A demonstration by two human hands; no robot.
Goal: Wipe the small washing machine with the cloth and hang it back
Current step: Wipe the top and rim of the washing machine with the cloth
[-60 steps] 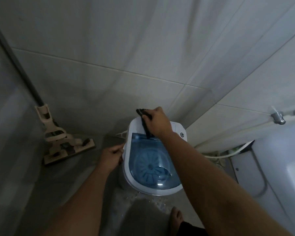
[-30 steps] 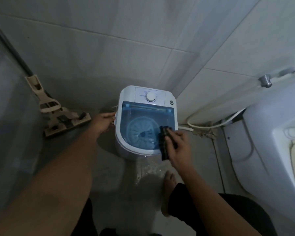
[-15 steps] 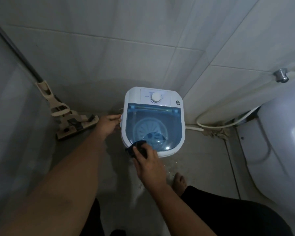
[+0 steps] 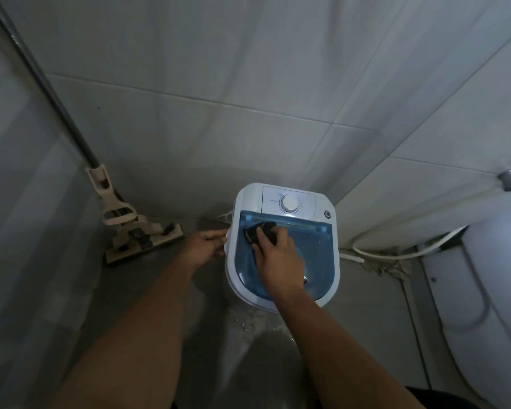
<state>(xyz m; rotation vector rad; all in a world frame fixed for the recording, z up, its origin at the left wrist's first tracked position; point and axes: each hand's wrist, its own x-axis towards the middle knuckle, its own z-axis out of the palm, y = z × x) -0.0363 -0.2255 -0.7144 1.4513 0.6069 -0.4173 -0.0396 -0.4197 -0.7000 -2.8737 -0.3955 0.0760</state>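
A small white washing machine [image 4: 325, 208] with a see-through blue lid [image 4: 316, 255] and a round white dial stands on the floor in the tiled corner. My right hand [image 4: 278, 255] lies on the lid's left half, pressing a dark cloth [image 4: 260, 231] against the lid near its back left corner. Only part of the cloth shows beyond my fingers. My left hand [image 4: 207, 245] grips the machine's left side at the rim.
A beige flat mop [image 4: 130, 228] with a long dark handle leans against the left wall, its head on the floor. A white hose [image 4: 401, 252] runs along the wall base on the right. A white fixture [image 4: 496, 290] fills the right side. Water wets the floor in front of the machine.
My right hand has carried the cloth from the lid's front left edge up to its back left area. My left hand has stayed on the machine's left side.
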